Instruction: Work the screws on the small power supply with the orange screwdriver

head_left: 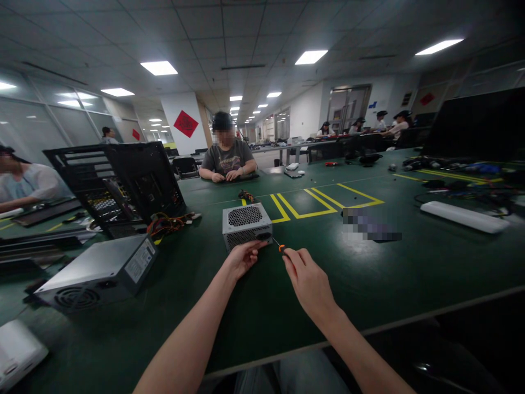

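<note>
At the centre of the frame, the left hand [241, 258] reaches forward, fingers curled against the near edge of the small power supply [246, 224] on the green bench [410, 273]. Just right, the right hand [307, 279], arm outstretched, pinches an orange-handled screwdriver [281, 248], its tip at the unit's corner.

both forearms are bare from wrist to elbow, with no sleeves, watch or rings showing. the left hand [241, 257] and right hand [307, 279] wear no gloves. pale grey trousers [287, 375] show below.
</note>
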The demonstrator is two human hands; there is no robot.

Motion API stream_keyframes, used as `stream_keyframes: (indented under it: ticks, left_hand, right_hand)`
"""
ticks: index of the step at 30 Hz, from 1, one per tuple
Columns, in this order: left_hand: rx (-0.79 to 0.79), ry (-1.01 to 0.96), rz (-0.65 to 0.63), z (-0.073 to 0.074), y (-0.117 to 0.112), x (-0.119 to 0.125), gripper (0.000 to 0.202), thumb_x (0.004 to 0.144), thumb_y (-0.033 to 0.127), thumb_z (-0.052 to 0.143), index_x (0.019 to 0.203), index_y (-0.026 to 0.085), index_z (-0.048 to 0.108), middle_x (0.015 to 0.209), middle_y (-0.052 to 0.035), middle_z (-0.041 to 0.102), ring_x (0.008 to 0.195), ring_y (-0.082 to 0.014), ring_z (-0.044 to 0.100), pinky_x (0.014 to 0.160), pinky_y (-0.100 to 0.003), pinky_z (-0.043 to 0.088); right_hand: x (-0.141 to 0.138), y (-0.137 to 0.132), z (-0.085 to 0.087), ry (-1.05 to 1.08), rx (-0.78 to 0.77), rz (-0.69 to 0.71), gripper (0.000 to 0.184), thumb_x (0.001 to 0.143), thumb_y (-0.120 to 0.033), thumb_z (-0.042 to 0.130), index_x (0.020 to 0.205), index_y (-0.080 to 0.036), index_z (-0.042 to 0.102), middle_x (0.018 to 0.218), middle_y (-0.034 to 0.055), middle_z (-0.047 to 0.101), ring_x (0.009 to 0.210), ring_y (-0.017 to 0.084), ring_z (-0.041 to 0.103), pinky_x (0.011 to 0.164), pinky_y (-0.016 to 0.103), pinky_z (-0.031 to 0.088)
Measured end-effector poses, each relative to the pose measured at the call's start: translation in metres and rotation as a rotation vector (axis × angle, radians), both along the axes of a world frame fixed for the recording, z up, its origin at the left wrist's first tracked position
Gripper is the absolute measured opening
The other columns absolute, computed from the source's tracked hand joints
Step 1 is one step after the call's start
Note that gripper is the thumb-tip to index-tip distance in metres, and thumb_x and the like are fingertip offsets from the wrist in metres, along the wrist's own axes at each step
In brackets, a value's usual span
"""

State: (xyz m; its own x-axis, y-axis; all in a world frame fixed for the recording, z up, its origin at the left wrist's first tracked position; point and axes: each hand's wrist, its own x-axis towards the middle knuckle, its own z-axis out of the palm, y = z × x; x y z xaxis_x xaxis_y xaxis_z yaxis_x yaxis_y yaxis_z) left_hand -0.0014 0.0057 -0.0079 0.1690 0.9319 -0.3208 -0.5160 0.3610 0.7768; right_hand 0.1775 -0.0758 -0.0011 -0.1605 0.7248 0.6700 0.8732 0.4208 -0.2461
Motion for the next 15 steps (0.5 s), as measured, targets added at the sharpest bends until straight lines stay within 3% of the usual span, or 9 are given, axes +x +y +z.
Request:
stream_keyframes:
  ticks: [8, 15]
  left_hand:
    - [0.013, 0.003, -0.005, 0.0025, -0.0035, 0.0004, 0.015, 0.074, 0.009, 0.058, 0.089, 0.006, 0.060, 0.105, -0.0162, 0.062, 0.046, 0.0001, 0.042, 0.039, -0.011, 0.037]
    - [0.027, 0.002, -0.017, 0.0004, -0.0027, -0.0006, 0.014, 0.074, 0.009, 0.058, 0.088, 0.006, 0.061, 0.106, -0.0161, 0.061, 0.047, 0.0004, 0.042, 0.040, -0.010, 0.038]
  right_hand:
    - [-0.0013, -0.0016, -0.0050, 0.045, 0.006, 0.014, 0.023, 0.085, -0.023, 0.039, 0.103, -0.016, 0.050, 0.101, 0.0079, 0.049, 0.074, 0.012, 0.055, 0.057, 0.022, 0.046]
    - [-0.0044, -0.0006, -0.0067, 0.011, 0.012, -0.004, 0.020, 0.087, -0.023, 0.036, 0.101, -0.015, 0.048, 0.090, 0.0055, 0.051, 0.068, 0.012, 0.055, 0.056, 0.023, 0.045]
